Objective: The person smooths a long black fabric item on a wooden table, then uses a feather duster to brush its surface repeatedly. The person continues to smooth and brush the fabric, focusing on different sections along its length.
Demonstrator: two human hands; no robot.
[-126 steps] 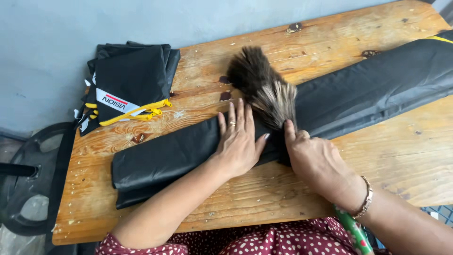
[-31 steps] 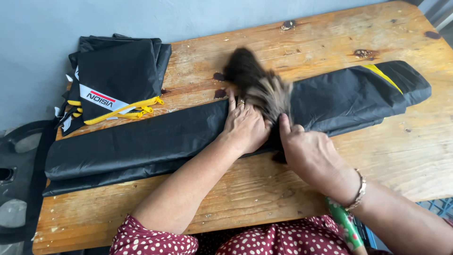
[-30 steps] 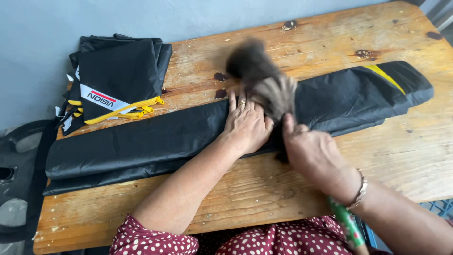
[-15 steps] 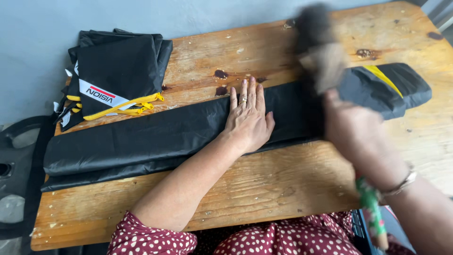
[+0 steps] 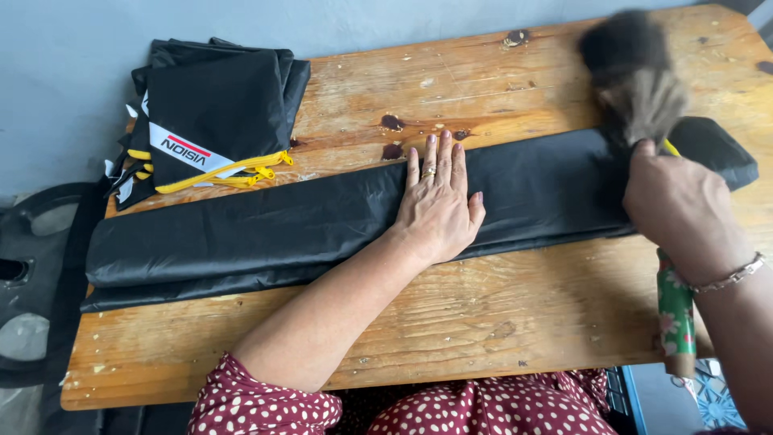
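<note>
Keep your left hand (image 5: 436, 211) flat, fingers spread wide, pinning the black bag (image 5: 322, 229) mid-length so it can't slide. Your right hand (image 5: 680, 211) is fisted around the brush (image 5: 636, 76), blurred over the bag's right end; use light strokes. The bag is long, folded, faintly creased, and lies across the wooden table (image 5: 483, 314).

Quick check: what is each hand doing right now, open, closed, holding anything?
Left hand: open, flat, palm down on the long black fabric bag.
Right hand: closed around the handle of a blurred feather duster.
</note>
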